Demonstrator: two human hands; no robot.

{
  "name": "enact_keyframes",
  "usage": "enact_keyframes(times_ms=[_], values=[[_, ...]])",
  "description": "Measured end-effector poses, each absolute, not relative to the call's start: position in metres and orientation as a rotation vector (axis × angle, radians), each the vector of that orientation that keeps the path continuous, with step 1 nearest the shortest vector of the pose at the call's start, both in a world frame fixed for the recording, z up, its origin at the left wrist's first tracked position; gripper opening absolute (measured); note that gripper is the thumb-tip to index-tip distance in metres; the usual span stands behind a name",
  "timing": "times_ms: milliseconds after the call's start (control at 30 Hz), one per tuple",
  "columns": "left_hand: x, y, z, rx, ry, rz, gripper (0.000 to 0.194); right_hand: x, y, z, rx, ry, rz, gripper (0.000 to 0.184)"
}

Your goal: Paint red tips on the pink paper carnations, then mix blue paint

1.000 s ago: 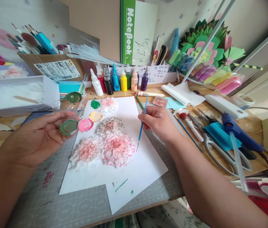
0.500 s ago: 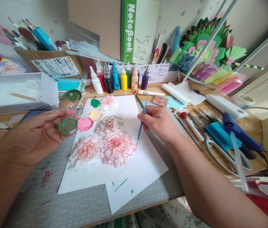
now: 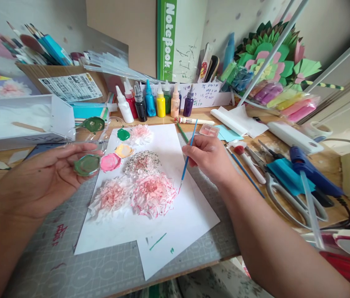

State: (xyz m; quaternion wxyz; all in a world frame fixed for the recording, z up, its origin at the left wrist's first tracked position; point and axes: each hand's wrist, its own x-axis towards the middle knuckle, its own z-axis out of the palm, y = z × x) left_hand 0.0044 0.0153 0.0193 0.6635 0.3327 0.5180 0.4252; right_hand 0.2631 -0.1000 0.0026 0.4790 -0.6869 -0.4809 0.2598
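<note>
Four flowers (image 3: 109,198) rest on white paper (image 3: 193,209), three grouped toward its left edge, one near its far left corner. The left hand (image 3: 42,176), half open, holds the palette (image 3: 110,162) across that edge, seemingly to keep paint close. The right hand (image 3: 207,156), fingers curled, pinches a brush (image 3: 186,164), tip just beside the pink-edged flower (image 3: 153,194).

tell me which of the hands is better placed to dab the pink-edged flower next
Probably the right hand: it holds the brush, its tip close beside the pink-edged flower, while the left hand holds the palette, farther off.
</note>
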Motion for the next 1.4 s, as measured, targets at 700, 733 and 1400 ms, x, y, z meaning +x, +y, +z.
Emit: enact_keyframes(times_ms=[700,733,1400], values=[[-0.002,0.018,0.007,0.945,1.122,0.989,0.016,0.255,-0.141,-0.011,-1.244,-0.810,0.472,0.022],[-0.002,0.018,0.007,0.947,1.112,0.994,0.016,0.253,-0.143,-0.015,-1.250,-0.783,0.466,0.023],[0.004,0.011,0.016,0.840,1.158,0.930,0.015,0.247,-0.145,-0.038,-1.413,-0.801,0.487,0.024]])
